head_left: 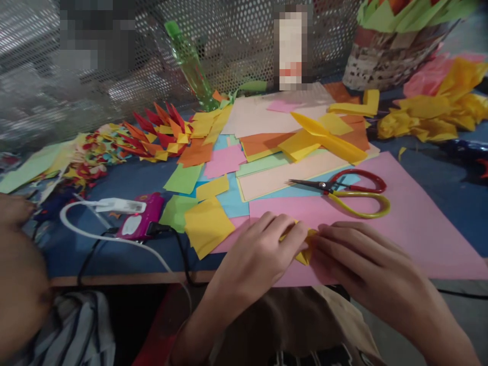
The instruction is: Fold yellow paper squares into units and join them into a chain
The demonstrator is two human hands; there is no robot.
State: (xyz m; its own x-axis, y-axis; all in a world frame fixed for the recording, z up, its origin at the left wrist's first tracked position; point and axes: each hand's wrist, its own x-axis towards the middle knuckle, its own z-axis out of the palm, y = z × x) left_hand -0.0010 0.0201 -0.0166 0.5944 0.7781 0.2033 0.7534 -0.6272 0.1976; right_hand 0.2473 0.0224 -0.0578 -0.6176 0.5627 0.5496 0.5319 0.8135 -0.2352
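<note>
Between my two hands is a small piece of folded yellow paper (pixel 304 255), mostly covered by my fingers. My left hand (pixel 263 246) closes on its left side, fingers bent over it. From the other side, my right hand (pixel 356 251) pinches it with the fingertips pressed together. Under both hands lies a large pink sheet (pixel 412 223). Just beyond them rest scissors (pixel 324 186) with one red and one yellow handle loop, blades pointing left. Left of my left hand is a loose yellow paper square (pixel 209 226).
Coloured paper sheets (pixel 263 117) are piled toward the back. A purple power adapter (pixel 142 216) with cables sits left, near another person's arm (pixel 19 274). A green bottle (pixel 190 66) leans on the mesh panel (pixel 236 46). Folded red-orange pieces (pixel 163 132) and a basket (pixel 381 58) stand behind.
</note>
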